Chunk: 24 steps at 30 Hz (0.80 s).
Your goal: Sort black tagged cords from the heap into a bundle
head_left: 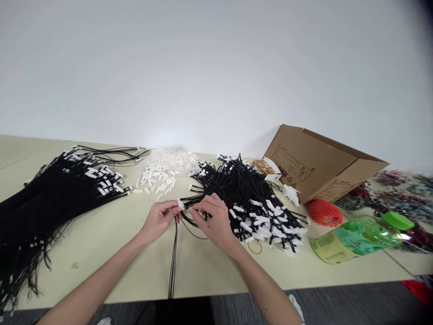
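My left hand (162,219) pinches a white connector (181,204) that has thin black wires running from it. Close to its right, my right hand (214,220) has thumb and forefinger together on a black wire at the connector. The wires (173,259) hang down from my left hand over the table's front edge, and others loop between the two hands. Right behind my right hand lies a large heap of black cables (240,180) with white connectors (267,223) on their ends. The fingertips partly hide the connector's wire side.
Far left lies another big bundle of black cables (43,203). Loose white connectors (158,178) spill from a clear plastic bag (172,160) at the back. To the right are a cardboard box (314,162), an orange foam net (325,213), a green bottle (358,237) and tinsel (399,198).
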Tool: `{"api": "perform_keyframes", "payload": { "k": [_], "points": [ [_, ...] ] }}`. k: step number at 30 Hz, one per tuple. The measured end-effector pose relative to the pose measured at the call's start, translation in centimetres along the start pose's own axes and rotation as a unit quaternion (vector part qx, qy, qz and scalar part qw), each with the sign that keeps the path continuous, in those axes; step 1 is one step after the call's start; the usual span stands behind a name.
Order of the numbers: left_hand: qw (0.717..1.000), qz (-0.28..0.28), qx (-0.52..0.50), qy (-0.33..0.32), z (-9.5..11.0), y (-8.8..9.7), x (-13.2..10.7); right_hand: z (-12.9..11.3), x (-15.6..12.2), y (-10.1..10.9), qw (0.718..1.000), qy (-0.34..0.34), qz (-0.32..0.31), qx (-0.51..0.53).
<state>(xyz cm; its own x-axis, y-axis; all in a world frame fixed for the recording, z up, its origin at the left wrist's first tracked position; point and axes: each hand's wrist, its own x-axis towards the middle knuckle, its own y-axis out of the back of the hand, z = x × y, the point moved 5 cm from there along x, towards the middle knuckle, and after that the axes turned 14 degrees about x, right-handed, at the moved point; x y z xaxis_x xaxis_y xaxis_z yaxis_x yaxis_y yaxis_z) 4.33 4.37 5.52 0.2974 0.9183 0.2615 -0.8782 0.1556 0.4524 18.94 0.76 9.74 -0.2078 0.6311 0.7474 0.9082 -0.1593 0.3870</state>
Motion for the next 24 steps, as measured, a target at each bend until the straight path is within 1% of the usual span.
{"api": "perform_keyframes", "payload": {
  "k": [5,8,11,16,20,24],
  "points": [
    [1.000,-0.014,0.004,0.003,0.0,-0.1,-0.1,0.2,-0.3,-0.4,1.000,-0.004,-0.001,-0.003],
    [1.000,-0.012,0.013,0.006,0.3,0.0,-0.1,0.1,-0.4,-0.3,1.000,-0.020,0.018,0.010],
    [1.000,-0.013,0.016,0.008,0.7,0.0,-0.1,0.0,-0.4,-0.2,0.998,-0.034,0.036,0.044],
    [1.000,-0.008,0.024,0.014,0.9,-0.1,-0.1,0.1,-0.4,-0.7,0.994,-0.029,-0.002,0.104],
    [0.999,-0.017,0.020,0.027,0.7,-0.5,-0.1,0.6,-0.5,-0.9,0.993,-0.048,-0.014,0.111],
    [0.998,-0.031,-0.009,0.047,0.3,-0.9,-0.3,0.8,-0.6,-1.0,0.992,-0.058,-0.015,0.115]
  ]
}}
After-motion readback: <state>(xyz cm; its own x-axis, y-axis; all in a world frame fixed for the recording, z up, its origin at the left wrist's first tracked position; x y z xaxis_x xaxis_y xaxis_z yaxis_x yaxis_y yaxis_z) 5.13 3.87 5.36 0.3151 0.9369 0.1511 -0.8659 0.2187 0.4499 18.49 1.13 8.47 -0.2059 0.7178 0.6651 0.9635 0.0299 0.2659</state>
